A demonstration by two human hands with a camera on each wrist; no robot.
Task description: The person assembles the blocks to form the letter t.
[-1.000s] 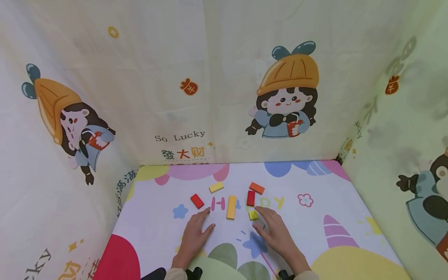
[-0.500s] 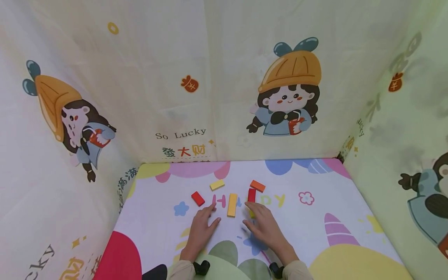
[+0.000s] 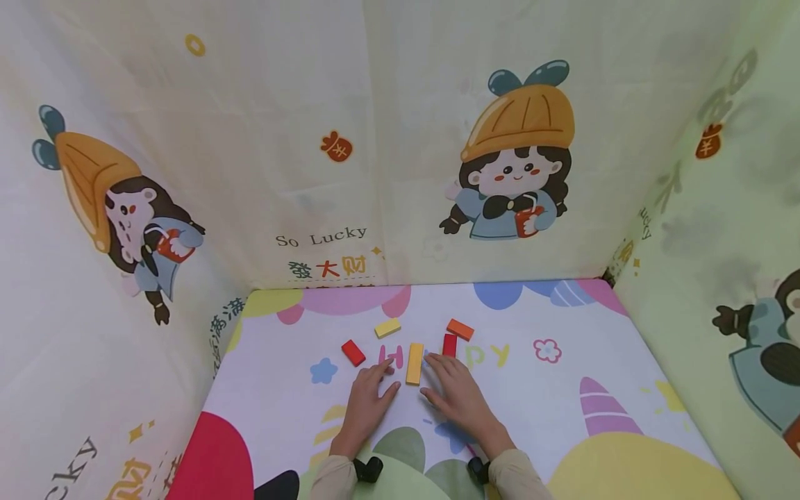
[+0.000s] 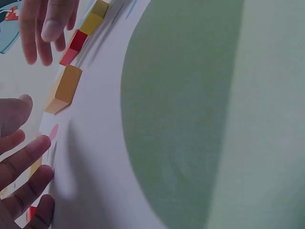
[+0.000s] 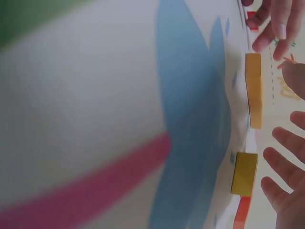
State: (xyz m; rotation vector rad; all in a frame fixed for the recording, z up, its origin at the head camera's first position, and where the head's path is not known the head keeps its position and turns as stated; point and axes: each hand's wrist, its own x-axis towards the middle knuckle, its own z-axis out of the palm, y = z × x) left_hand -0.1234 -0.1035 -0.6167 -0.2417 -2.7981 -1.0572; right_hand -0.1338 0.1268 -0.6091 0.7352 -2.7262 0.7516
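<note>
A long light-orange block point(image 3: 414, 364) lies between my hands on the printed mat. My left hand point(image 3: 369, 403) is just left of it, fingers relaxed and spread, with nothing in its grasp. On the other side, my right hand point(image 3: 461, 397) hovers close, its loosely bent fingers also holding nothing. A small yellow block point(image 5: 245, 174) shows in the right wrist view; in the head view the right hand covers it. Beyond that hand's fingers lies a dark red block point(image 3: 449, 344), partly covered by them.
Past the left hand are a red block point(image 3: 353, 353) and a pale yellow block point(image 3: 387, 328). An orange block point(image 3: 460, 329) sits at the far right of the group. Printed cloth walls point(image 3: 400, 173) enclose the mat point(image 3: 512, 403) at the back and sides.
Both hands have moved inward toward the long light-orange block, the right hand farther, passing in front of the small yellow block. The blocks stay in place; the head view has tilted slightly.
</note>
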